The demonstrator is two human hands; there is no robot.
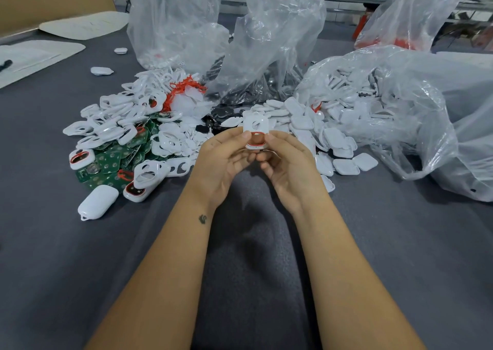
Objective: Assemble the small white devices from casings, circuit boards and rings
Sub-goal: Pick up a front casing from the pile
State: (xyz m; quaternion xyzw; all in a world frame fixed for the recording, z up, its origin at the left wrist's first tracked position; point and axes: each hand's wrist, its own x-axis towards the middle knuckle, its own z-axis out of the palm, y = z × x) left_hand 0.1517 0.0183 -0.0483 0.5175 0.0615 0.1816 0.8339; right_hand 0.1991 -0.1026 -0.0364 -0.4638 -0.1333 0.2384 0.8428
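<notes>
1. Position of the workpiece: a white casing (255,125) with a red ring (256,139) seated at its lower end is held above the grey table (373,243), at 12 o'clock from the wrists, in front of the parts heaps.

2. Left hand (222,160): fingers curled, thumb tip and fingertips pinching the casing's left edge.

3. Right hand (286,163): fingers curled likewise, thumb tip on the casing's right edge beside the ring. Both hands grip the same part; the fingers underneath are hidden, so their exact support cannot be told.

4. Supply locations:
   - Open casing frames (112,125) at 10 o'clock from the hands.
   - Green circuit boards (114,160) at 9 o'clock, partly under the frames.
   - Flat white covers (306,120) at 1 o'clock, spilling from a clear plastic bag (400,109).
   - A closed white device (97,201) at 8 o'clock, near the table's front.

5. Handling judgement: the casing looks light, thin-walled and rigid — smooth plastic likely to slip under a loose pinch. Grip by the outer edges, as now, and keep the cut-out face clear.

6. The ring appears thin and flexible; press it evenly round its seat rather than at one point, or it may lift out.

7. Risk: heavy thumb pressure may crack the narrow bridges around the openings — apply gradually.
</notes>
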